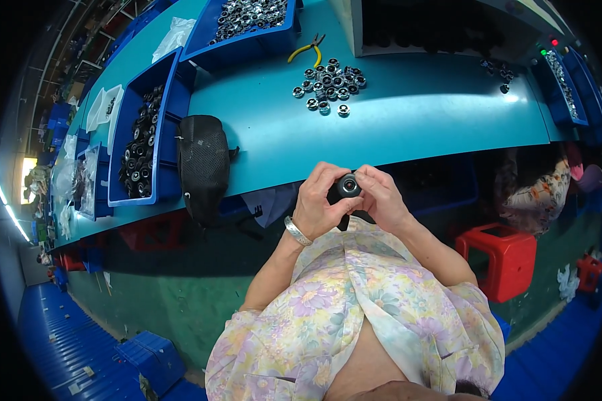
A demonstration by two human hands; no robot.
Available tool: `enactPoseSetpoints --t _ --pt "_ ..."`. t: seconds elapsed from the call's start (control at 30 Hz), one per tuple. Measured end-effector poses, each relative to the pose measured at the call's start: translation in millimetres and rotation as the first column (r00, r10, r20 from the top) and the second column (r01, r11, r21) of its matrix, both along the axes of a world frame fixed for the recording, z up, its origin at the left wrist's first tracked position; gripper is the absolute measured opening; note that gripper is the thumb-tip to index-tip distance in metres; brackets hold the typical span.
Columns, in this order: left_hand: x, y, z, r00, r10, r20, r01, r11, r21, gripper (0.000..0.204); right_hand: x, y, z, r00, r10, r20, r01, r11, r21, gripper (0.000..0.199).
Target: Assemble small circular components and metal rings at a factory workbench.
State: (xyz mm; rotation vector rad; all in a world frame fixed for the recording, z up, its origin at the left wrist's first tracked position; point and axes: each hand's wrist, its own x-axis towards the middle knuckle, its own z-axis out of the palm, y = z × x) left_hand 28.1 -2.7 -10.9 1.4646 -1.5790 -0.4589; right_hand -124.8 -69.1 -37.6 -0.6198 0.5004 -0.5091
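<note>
Between my two hands, in front of my body and just off the table's near edge, is a small round black part with a shiny ringed centre [348,185]. My left hand [320,199], with a silver bracelet above it, curls its fingers and thumb around the part's left side. From the other side my right hand [381,195] grips it with thumb and fingers. A dark piece shows below the part, mostly hidden by my fingers. Beyond my hands, a loose cluster of small chrome round parts [328,85] lies on the teal table [274,140].
Yellow-handled pliers [308,51] lie behind the cluster. At left stand a blue bin of black round parts [168,144] and a black mesh pouch [204,160] over the table edge. A blue bin of chrome parts [241,50] is farther back. A red stool [508,260] stands at right.
</note>
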Motion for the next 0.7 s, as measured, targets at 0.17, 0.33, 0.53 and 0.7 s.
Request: enactPoseSetpoints --t 0.17,0.33,0.53,0.7 --pt "-2.1 0.8 3.0 1.000 0.010 -0.015 -0.010 1.000 0.016 0.042 3.8 1.8 -1.6 0.998 -0.062 -0.009 0.061 0.993 -0.102 0.023" --pt "-1.3 2.0 2.4 0.998 0.066 0.022 -0.066 0.998 -0.014 0.040 3.5 7.0 4.5 0.998 -0.060 -0.032 0.059 0.998 -0.022 0.022" --pt "-2.7 0.3 7.4 0.998 0.056 -0.024 -0.055 0.998 0.021 0.040 5.1 9.3 4.1 0.994 -0.086 0.072 0.088 0.996 -0.028 0.021" --pt "-1.7 2.4 6.2 0.997 0.056 0.053 -0.054 0.998 -0.041 0.038 6.5 11.6 3.3 0.995 -0.043 0.095 0.044 0.999 -0.010 0.020"
